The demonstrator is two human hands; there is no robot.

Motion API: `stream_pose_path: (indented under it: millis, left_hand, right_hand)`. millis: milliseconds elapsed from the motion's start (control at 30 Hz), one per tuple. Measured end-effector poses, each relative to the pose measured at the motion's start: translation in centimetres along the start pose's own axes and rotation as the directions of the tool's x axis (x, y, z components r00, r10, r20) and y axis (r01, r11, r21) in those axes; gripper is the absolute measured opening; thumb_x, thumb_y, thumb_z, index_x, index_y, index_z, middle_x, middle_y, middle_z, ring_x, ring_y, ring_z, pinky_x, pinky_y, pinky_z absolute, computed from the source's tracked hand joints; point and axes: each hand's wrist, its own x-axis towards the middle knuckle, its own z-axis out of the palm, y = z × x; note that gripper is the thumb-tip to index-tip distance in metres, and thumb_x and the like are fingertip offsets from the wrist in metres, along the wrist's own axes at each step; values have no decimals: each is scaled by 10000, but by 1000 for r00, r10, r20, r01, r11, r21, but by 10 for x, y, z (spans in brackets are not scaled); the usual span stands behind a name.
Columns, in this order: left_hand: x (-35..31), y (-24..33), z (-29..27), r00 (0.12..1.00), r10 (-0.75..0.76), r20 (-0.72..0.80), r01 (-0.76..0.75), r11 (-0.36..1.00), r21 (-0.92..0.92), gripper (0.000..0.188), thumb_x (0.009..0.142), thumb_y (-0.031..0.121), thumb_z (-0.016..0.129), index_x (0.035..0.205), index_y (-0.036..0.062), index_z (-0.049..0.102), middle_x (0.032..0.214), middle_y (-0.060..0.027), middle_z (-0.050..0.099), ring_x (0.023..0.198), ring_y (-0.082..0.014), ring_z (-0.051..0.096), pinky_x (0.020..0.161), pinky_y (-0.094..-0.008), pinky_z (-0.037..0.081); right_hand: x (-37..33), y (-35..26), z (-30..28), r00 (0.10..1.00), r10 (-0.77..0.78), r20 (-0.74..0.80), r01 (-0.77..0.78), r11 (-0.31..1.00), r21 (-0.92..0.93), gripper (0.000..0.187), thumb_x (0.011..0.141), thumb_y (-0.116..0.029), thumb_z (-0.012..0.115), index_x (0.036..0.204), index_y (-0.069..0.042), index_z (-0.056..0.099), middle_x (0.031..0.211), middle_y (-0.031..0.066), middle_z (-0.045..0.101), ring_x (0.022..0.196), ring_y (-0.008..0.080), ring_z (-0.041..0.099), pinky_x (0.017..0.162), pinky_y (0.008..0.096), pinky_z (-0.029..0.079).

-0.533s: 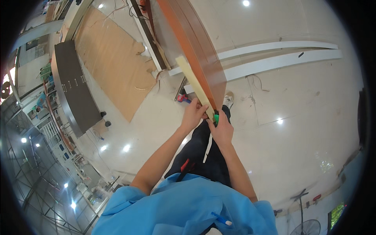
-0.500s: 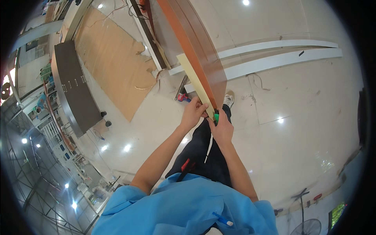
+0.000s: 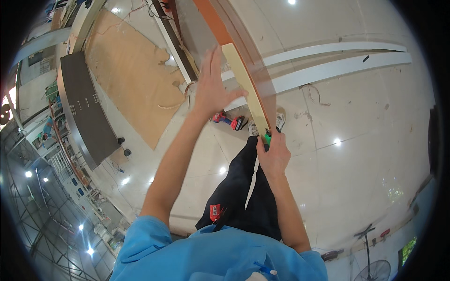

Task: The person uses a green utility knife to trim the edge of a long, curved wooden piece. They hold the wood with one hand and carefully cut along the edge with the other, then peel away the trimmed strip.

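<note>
A long orange-brown board (image 3: 213, 21) runs away from me, with a pale cream strip (image 3: 254, 104) along its near end. My left hand (image 3: 213, 91) is open beside the strip's left edge, fingers stretched forward and slightly blurred; its thumb reaches over the strip. At the strip's near end, my right hand (image 3: 275, 154) is closed round a small green and black hand tool (image 3: 267, 139). My fingers hide most of that tool, so its exact kind does not show.
A red and blue cordless drill (image 3: 229, 121) lies on the floor left of the board. Long white panels (image 3: 337, 70) extend to the right. Farther left are a brown sheet (image 3: 136, 75) and a dark panel with handles (image 3: 86, 107). A fan (image 3: 372, 271) stands at lower right.
My left hand has let go of the strip's near end and moved forward, its fingers opening out. My right hand has shifted slightly right and nearer with the tool. More of the drill shows.
</note>
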Motion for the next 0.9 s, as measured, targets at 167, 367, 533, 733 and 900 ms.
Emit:
stream_pose_path:
  millis: [167,367,533,733,900]
  left_hand:
    - [25,-18,-5,990,32,138,-31,999,-9,1463,578,583,1003,1685,27,225,1695,-249,304,1592,-440,249,1285,-530,306]
    - [19,-13,-3,983,-115,143,121,992,-35,1450,545,570,1019,1681,77,263,1691,-226,300,1569,-434,267,1268,-550,319]
    - [22,-14,-5,985,-101,138,104,994,-17,1445,549,596,1009,1692,122,263,1682,-216,303,1540,-437,299,1255,-554,331]
    - [22,-16,-5,986,-84,141,83,996,15,1454,544,646,990,1696,127,269,1681,-208,302,1538,-440,305,1252,-552,334]
    - [25,-14,-4,986,-88,141,84,996,34,1469,526,679,978,1695,124,282,1682,-187,314,1542,-431,317,1253,-548,343]
  right_hand:
    - [-2,1,3,998,57,19,-58,997,55,396,898,-206,826,1211,-52,639,999,108,623,793,313,701,636,413,583]
    - [-4,1,10,997,45,-59,-40,996,82,365,884,-177,830,1177,-67,642,977,99,630,751,288,707,616,379,593]
    - [-7,3,11,994,109,5,-108,986,126,414,909,-240,839,1218,-51,638,1004,102,624,709,266,668,619,402,560]
    - [-9,8,16,997,73,-41,-67,990,127,419,911,-237,842,1220,-48,632,991,99,621,680,251,658,597,386,551]
    - [-8,10,16,997,59,-55,-52,991,126,420,905,-225,848,1208,-35,628,981,101,614,671,244,654,589,382,549]
